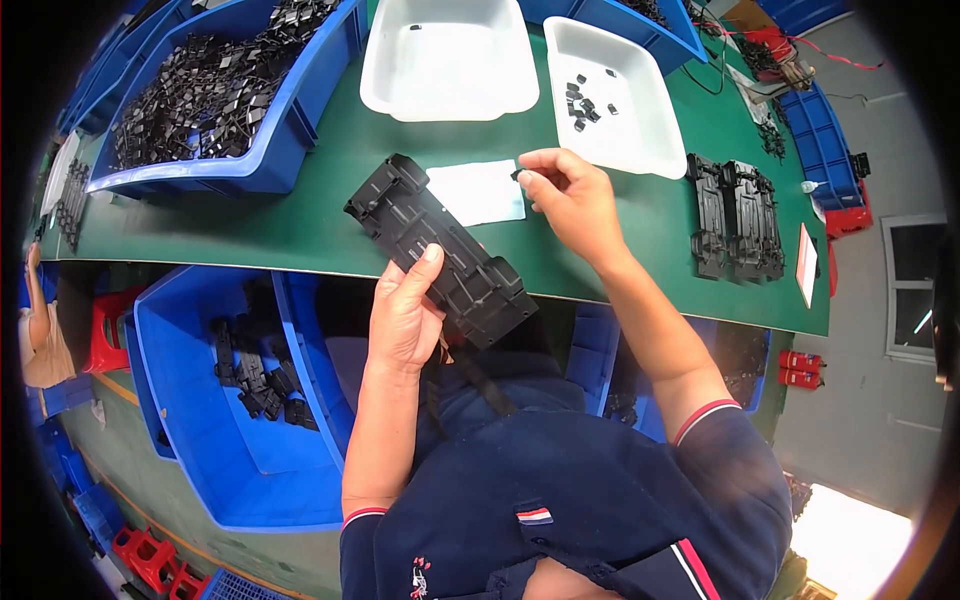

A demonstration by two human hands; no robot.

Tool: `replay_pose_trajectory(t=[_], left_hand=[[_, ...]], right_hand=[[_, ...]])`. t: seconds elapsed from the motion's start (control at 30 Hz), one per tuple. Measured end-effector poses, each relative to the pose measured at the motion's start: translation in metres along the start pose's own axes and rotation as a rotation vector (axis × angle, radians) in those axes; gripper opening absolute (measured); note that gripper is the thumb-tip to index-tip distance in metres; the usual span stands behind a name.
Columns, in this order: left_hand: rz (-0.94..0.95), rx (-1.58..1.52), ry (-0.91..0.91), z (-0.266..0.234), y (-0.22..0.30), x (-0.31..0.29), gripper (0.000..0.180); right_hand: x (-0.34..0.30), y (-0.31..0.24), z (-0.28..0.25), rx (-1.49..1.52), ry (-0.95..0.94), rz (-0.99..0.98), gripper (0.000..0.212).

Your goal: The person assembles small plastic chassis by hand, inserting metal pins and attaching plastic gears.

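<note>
My left hand grips a long black moulded plastic part by its lower side, thumb on top. The part is held tilted above the front edge of the green table, its far end toward the upper left. To its right, my right hand pinches a small black piece between thumb and fingertips, apart from the long part. Behind that pinch a white sheet of paper lies on the table. Most of the small piece is hidden by my fingers.
At the back stand a white tray and another white tray with several small black pieces. A blue bin of black parts is at left. Finished-looking black parts lie at right. A blue crate sits below the table edge.
</note>
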State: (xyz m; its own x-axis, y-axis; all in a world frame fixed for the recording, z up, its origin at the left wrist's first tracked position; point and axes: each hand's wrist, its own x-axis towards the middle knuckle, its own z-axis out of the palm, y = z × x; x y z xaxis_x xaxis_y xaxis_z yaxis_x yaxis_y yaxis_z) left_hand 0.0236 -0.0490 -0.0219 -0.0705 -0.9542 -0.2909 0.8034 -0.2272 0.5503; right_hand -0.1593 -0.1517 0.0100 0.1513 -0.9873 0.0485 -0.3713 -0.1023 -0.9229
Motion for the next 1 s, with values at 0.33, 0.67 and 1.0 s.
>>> replay_pose_trajectory(t=[0.33,0.67,1.0], left_hand=[[0.200,0.004,0.040,0.003,0.008,-0.008,0.028],[0.343,0.118,0.007,0.023,0.023,-0.033,0.029],[0.401,0.258,0.104,0.035,0.024,-0.048,0.033]], right_hand=[[-0.067,-0.016,-0.011,-0.213,0.130,-0.803,0.018],[-0.085,-0.005,-0.003,-0.200,0.056,-0.878,0.020],[-0.086,-0.006,0.000,-0.251,0.089,-0.866,0.024]])
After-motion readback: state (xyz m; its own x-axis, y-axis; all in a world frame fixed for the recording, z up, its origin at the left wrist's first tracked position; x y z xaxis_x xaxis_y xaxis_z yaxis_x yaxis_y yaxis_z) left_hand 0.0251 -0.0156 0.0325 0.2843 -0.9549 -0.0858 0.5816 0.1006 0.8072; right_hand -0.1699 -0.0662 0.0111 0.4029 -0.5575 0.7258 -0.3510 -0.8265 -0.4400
